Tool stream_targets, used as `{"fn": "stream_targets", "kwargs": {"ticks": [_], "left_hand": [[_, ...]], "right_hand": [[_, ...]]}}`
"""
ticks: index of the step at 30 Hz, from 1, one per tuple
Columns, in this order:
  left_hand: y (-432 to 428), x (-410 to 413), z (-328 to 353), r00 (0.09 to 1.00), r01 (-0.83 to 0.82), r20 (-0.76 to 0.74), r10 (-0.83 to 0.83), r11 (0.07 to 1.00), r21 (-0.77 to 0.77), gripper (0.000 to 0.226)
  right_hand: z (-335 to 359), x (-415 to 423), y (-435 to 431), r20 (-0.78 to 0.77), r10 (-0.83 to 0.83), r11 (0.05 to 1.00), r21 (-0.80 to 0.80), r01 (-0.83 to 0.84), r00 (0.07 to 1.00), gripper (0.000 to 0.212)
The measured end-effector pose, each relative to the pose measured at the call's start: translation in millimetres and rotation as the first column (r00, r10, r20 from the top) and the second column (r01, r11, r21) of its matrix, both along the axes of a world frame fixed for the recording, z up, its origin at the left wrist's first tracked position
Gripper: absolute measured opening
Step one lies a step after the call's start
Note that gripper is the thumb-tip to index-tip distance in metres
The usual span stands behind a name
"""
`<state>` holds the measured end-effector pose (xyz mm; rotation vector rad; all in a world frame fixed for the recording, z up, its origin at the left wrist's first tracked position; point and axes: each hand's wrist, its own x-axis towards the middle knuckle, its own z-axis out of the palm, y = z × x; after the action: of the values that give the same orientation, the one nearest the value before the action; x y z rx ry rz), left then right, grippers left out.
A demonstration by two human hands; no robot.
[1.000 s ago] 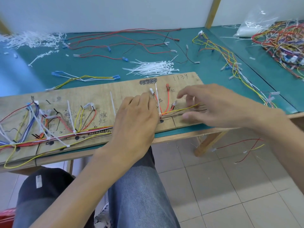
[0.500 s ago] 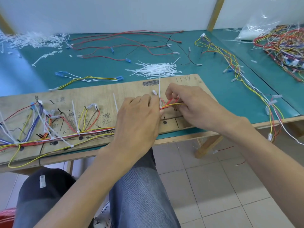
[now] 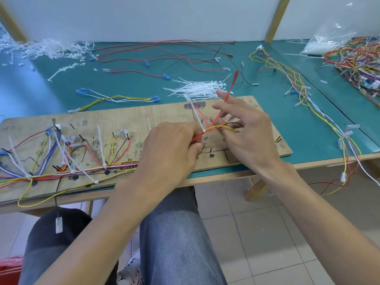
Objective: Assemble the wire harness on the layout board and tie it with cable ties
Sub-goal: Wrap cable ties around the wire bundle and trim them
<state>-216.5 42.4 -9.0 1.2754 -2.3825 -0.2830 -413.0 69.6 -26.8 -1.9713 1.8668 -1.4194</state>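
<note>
Bright, even daylight; pale sheen on desk [image 3: 41, 83] at left; soft shadows under hands; wide-angle bowing at edges; slight softness overall.

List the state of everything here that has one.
left hand: pinches the wire bundle.
right hand: open, fingers spread over the wire ends.
rightmost harness tie: closed round the wire bundle, tail untrimmed.
red wire: free end lifted off the layout board.
loose cable ties: piled behind the layout board.
left harness section: tied, tails untrimmed.

Wiring workshop: loose wires [image 3: 359, 58] and cable ties [image 3: 199, 89] litter the bench [image 3: 61, 85].
</note>
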Motion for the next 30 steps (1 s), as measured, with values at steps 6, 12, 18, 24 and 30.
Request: {"fn": "stream_targets", "kwargs": {"ticks": [6,12,18,24,30], "left_hand": [[0,20,11,0.982,0.069,0.178,-0.054,0.994,-0.08,0.017],[2,58,26,0.916,0.153,0.4,-0.035,0.951,-0.267,0.015],[-4,57,27,0.885,0.175,0.454,-0.108,0.979,-0.108,0.028],[-13,61,34,0.855,0.228,0.485,-0.181,0.973,-0.038,0.031],[-29,90,50,0.977,0.212,-0.056,-0.207,0.971,0.107,0.012]], "right_hand": [[7,7,1,0.012,0.015,0.99,-0.139,-0.013,1.0,0.024],[27,17,-5,0.072,-0.013,0.98,-0.198,0.027,0.997,0.027],[33,32,-10,-0.107,-0.144,0.99,-0.002,0.145,0.984,0.047],[19,53,26,-0.411,-0.272,0.962,-0.11,0.249,0.87,0.06],[0,73,44,0.018,0.004,0.978,-0.209,-0.001,1.0,0.054]]}}
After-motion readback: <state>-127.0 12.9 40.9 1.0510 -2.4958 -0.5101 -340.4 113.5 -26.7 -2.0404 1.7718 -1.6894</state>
